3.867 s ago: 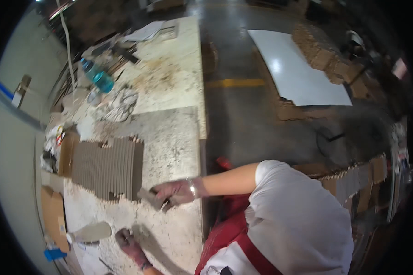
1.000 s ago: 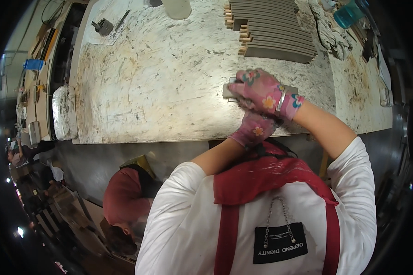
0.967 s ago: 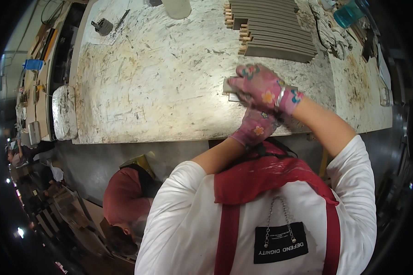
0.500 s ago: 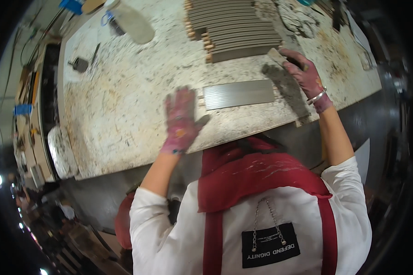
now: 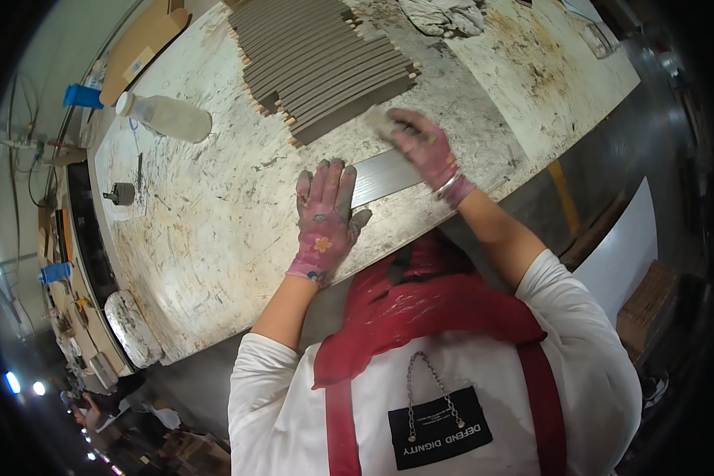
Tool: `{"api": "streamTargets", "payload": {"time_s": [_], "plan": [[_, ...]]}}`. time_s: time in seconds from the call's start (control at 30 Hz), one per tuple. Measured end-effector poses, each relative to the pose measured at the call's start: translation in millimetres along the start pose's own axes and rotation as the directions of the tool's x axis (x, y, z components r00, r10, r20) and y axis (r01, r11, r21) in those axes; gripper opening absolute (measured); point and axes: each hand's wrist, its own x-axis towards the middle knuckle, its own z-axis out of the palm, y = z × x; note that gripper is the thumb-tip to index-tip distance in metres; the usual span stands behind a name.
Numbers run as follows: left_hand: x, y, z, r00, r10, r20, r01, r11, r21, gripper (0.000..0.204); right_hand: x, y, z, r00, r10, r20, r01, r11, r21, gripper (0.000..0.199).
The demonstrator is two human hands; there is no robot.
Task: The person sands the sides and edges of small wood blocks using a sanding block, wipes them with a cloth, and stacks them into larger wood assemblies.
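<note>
On the worktable lies a flat silver-grey panel (image 5: 383, 181) with fine lines along its length. My left hand (image 5: 325, 222), in a stained pink glove, is flat with outstretched fingers against the panel's left end. Above the panel's right part, my gloved right hand (image 5: 428, 151) is closed on a small pale block (image 5: 379, 120), blurred by motion. Whether the block touches the panel I cannot tell. Beyond both hands stands a row of grey slats (image 5: 325, 75) packed side by side, with small wooden pegs at their ends.
The worktable (image 5: 214, 238) is white and heavily stained. A clear bottle of cloudy liquid (image 5: 170, 119) lies at the far left, near a small dark metal part (image 5: 121, 193). A crumpled cloth (image 5: 444, 16) sits at the back. A wrapped bundle (image 5: 131, 327) is at the left edge.
My right hand has moved left with the pale block, from beyond the panel's right end to above it. My left hand has come against the panel's left end. The view has turned.
</note>
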Motion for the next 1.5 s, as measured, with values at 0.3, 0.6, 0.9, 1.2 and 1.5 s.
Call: {"api": "streamTargets", "payload": {"time_s": [0.3, 0.6, 0.9, 1.2, 1.5], "plan": [[8.4, -0.6, -4.9, 0.997, -0.004, 0.074, 0.004, 1.000, 0.009, 0.059, 5.4, -3.3, -15.2, 0.984, 0.166, 0.063, -0.176, 0.864, 0.471, 0.041], [24.2, -26.7, -43.4, 0.911, -0.223, 0.346, 0.328, 0.901, -0.283, 0.043, -12.1, -42.0, -83.1, 0.924, 0.379, -0.051, -0.360, 0.907, 0.217, 0.041], [2.5, 14.5, 3.0, 0.986, -0.160, 0.044, 0.163, 0.981, -0.106, 0.065, -7.3, -20.9, -43.8, 0.983, 0.136, 0.127, -0.096, 0.955, -0.279, 0.044], [0.2, 15.2, 1.1, 0.990, -0.134, 0.037, 0.137, 0.985, -0.100, 0.060, -13.3, -31.8, -16.0, 0.981, 0.006, 0.194, 0.124, 0.748, -0.653, 0.035], [-5.8, 24.8, 20.9, 0.989, 0.025, -0.144, -0.017, 0.998, 0.058, 0.052, -31.2, -84.8, -67.3, 0.933, 0.098, 0.345, 0.148, 0.770, -0.620, 0.038]]}}
